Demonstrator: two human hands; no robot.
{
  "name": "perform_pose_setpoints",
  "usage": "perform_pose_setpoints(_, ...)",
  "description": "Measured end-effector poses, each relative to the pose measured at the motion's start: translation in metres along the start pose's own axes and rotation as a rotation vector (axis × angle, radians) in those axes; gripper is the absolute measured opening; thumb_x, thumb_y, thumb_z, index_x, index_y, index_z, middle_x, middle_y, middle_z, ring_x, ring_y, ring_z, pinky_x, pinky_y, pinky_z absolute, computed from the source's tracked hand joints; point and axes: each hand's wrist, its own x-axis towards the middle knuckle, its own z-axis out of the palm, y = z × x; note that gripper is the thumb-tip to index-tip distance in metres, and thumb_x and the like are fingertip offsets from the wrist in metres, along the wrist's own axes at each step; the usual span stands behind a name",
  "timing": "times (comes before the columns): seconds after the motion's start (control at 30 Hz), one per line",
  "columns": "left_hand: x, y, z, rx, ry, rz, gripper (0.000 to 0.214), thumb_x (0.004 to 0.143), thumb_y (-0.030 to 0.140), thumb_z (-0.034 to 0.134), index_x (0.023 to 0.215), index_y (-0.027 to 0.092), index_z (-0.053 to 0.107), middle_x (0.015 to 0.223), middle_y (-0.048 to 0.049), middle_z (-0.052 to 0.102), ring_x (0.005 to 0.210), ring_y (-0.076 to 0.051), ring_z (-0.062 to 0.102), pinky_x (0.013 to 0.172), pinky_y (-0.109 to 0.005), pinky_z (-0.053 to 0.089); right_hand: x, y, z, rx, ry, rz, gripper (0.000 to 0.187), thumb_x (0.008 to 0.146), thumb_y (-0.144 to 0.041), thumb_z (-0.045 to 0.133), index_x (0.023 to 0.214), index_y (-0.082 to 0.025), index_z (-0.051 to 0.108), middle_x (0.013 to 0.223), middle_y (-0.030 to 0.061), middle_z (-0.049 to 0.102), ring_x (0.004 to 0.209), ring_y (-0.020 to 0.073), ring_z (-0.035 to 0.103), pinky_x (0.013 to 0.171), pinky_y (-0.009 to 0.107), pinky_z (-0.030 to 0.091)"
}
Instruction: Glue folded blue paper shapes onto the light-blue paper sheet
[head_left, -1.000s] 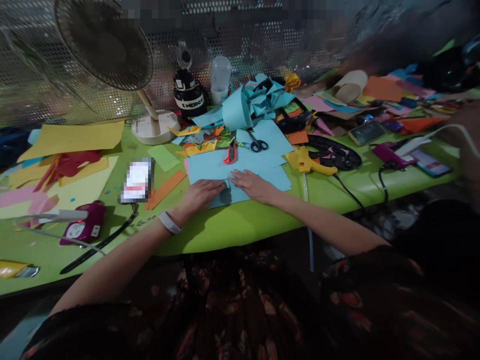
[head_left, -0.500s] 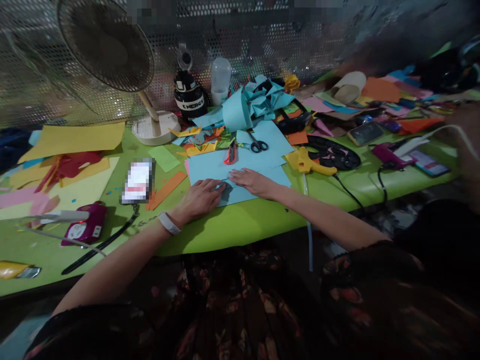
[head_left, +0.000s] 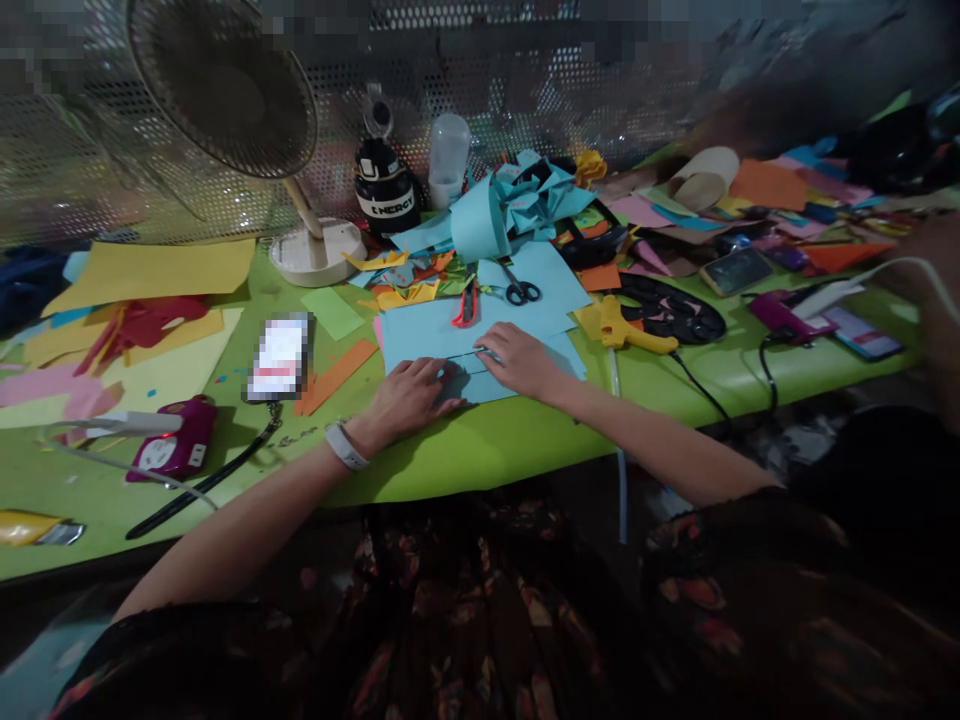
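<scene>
A light blue paper sheet (head_left: 420,335) lies on the green table (head_left: 510,440) in front of me. My left hand (head_left: 409,395) rests on its near edge with the fingers laid flat, a white band on the wrist. My right hand (head_left: 517,358) lies on the paper just right of it, fingers together and pressing along a fold line at the fingertips. The two hands nearly touch. Beyond the sheet lie black-handled scissors (head_left: 517,290) and a red utility knife (head_left: 466,305).
A yellow glue gun (head_left: 626,330) with its cable lies right of the paper. A phone (head_left: 279,357), a magenta device (head_left: 171,448), a fan (head_left: 232,90), a black bottle (head_left: 386,190) and heaps of coloured paper (head_left: 510,200) crowd the table. Another phone (head_left: 733,270) lies far right.
My right hand has slid a little up and back along the blue paper's fold, its fingers drawing closer together. My left hand has stayed on the near edge.
</scene>
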Motion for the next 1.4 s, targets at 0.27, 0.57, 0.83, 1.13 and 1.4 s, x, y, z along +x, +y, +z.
perform_pose_setpoints(0.27, 0.003, 0.005, 0.001, 0.031, 0.018, -0.003, 0.066, 0.094, 0.066, 0.033, 0.129, 0.015, 0.057, 0.128, -0.0154, 0.061, 0.111, -0.029, 0.058, 0.089, -0.040, 0.043, 0.033, -0.023, -0.020, 0.542, -0.578, 0.538, 0.033, 0.085, -0.032, 0.066, 0.058, -0.015, 0.059, 0.053, 0.0050, 0.065, 0.042, 0.0106, 0.057, 0.049, 0.023, 0.046)
perform_pose_setpoints(0.57, 0.004, 0.007, -0.001, 0.046, 0.014, 0.003, 0.073, 0.093, 0.070, 0.029, 0.124, 0.012, 0.060, 0.119, -0.0166, 0.064, 0.107, -0.029, 0.059, 0.086, -0.040, 0.042, 0.033, -0.016, -0.010, 0.674, -0.643, 0.588, 0.034, 0.088, -0.022, 0.063, 0.056, -0.014, 0.058, 0.049, 0.0037, 0.066, 0.041, 0.0097, 0.058, 0.046, 0.020, 0.050)
perform_pose_setpoints(0.83, -0.010, -0.001, -0.001, 0.038, 0.029, 0.013, 0.062, 0.093, 0.065, 0.040, 0.124, 0.016, 0.061, 0.125, -0.0158, 0.063, 0.109, -0.029, 0.058, 0.087, -0.040, 0.044, 0.035, -0.006, -0.008, 0.730, -0.690, 0.566, 0.033, 0.083, -0.032, 0.073, 0.059, -0.013, 0.060, 0.054, 0.0049, 0.069, 0.047, 0.0099, 0.063, 0.050, 0.018, 0.051)
perform_pose_setpoints(1.13, 0.015, -0.016, -0.038, -0.552, -0.119, -0.546, 0.048, 0.094, 0.053, 0.046, 0.073, 0.016, 0.069, 0.067, -0.0073, 0.068, 0.062, -0.017, 0.063, 0.059, -0.027, 0.042, 0.038, -0.008, -0.010, 0.671, -0.713, 0.578, 0.033, 0.086, -0.030, 0.069, 0.060, -0.011, 0.061, 0.052, 0.0048, 0.068, 0.041, 0.0076, 0.059, 0.042, 0.016, 0.041)
perform_pose_setpoints(1.4, 0.055, -0.023, -0.025, -0.942, -0.532, -0.687, 0.049, 0.070, 0.057, 0.074, 0.048, 0.014, 0.064, 0.047, -0.0056, 0.061, 0.041, -0.011, 0.050, 0.046, -0.025, 0.037, 0.038, -0.015, -0.016, 0.664, -0.721, 0.599, 0.032, 0.088, -0.022, 0.065, 0.059, -0.012, 0.058, 0.046, 0.0013, 0.063, 0.038, 0.0057, 0.055, 0.040, 0.015, 0.038)
